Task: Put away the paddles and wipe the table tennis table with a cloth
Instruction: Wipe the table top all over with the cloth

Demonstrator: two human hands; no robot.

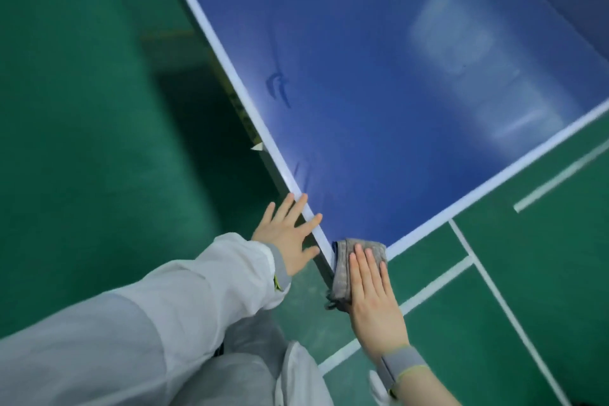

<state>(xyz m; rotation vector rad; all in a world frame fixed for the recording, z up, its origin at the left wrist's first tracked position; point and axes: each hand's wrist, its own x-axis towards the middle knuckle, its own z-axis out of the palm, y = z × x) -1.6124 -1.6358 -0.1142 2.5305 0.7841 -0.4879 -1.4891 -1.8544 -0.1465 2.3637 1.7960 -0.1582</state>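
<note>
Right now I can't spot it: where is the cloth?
Low in the head view, the grey cloth drapes over the table tennis table's near corner, under the right hand's flat fingers.

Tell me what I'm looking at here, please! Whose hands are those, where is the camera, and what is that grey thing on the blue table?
There is no machine here. These are a person's own two hands, and the camera sits on that person's head, looking forward and down, so you see what they see.

The big blue board with white edges is a table tennis table, standing on a green floor with white lines. You are looking at one of its corners.

The grey thing is a folded cloth for wiping. The right hand presses flat on it with straight fingers, right at the table's corner, and part of the cloth hangs over the edge. The left hand is open and rests on the table's side edge. No paddles show in this picture.
</note>
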